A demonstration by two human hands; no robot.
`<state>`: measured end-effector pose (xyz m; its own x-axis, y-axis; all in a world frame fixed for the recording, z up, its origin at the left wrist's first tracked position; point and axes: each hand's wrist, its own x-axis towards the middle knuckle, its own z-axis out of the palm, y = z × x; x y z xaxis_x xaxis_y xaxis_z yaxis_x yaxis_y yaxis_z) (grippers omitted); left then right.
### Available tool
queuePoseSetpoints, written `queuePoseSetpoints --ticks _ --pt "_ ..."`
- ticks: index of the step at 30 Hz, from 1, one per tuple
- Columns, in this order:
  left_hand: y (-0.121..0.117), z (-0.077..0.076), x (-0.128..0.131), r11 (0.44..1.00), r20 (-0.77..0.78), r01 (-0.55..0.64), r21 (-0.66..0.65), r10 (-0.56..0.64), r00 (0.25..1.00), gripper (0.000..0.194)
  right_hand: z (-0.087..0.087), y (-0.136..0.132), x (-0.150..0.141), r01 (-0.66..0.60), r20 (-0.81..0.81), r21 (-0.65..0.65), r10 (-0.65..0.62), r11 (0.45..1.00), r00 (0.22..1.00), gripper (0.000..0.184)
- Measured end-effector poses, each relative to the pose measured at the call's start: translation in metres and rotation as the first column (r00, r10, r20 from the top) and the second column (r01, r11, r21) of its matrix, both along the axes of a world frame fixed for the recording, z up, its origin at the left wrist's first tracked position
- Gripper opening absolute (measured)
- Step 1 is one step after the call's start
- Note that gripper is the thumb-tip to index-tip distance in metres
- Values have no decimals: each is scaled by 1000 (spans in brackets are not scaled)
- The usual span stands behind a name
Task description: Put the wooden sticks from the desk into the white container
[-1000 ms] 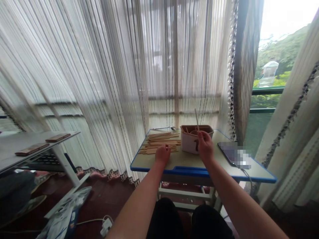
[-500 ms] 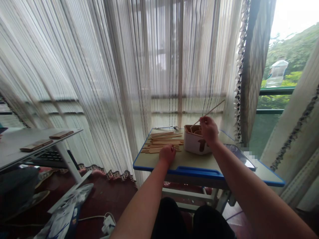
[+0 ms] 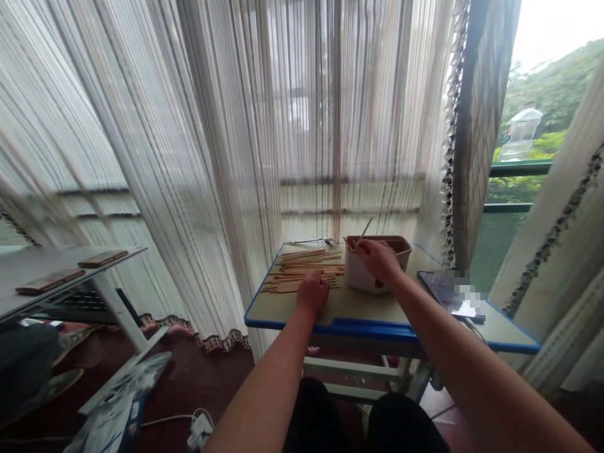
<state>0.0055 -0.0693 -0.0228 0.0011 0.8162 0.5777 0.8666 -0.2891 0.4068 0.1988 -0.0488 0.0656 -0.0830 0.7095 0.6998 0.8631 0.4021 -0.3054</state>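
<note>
On the small desk stands a pale utensil holder (image 3: 361, 277) with a brown rim. My right hand (image 3: 380, 259) is over its left part, with its fingers closed on a thin wooden chopstick (image 3: 366, 228) that leans up to the right; its lower end is hidden. Another thin stick end shows at the holder's left corner. Left of the holder, many wooden chopsticks (image 3: 295, 269) lie side by side in a loose spread. At their near edge rests my left hand (image 3: 313, 292), its fingers curled; whatever they may hold is hidden.
A metal spoon (image 3: 325, 241) lies at the desk's back edge. To the right is a dark tablet or phone (image 3: 438, 289). A white table (image 3: 28, 258) with two brown flat objects stands at the left. Curtains (image 3: 226, 157) hang behind the desk.
My right hand has moved left and down over the holder, and the chopstick in it now reaches lower. My left hand stays by the chopsticks. The whole view has shifted slightly.
</note>
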Motion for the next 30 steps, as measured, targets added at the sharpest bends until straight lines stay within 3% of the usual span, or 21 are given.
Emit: queuePoseSetpoints --ticks 9,14,17,21,26,30 --pt "0 -2 0 998 35 -13 -58 15 999 32 14 -6 -11 -77 -19 31 77 997 997 36" --pt "-1 -1 0 996 16 -43 -84 45 999 29 13 -2 -18 -121 46 -67 125 990 991 36" --pt "-1 0 0 994 -4 -54 -97 54 999 29 16 1 -23 -55 126 -143 74 988 989 37" --pt "-1 0 0 990 -28 -64 -127 61 998 29 20 9 -30 56 215 -152 -22 987 976 36" --pt "-5 4 0 987 -62 -70 -144 62 996 24 21 26 -31 0 106 -131 14 991 994 34" --pt "-10 8 0 994 -162 -32 -105 14 987 21 23 42 -26 -84 -81 -76 78 994 994 32"
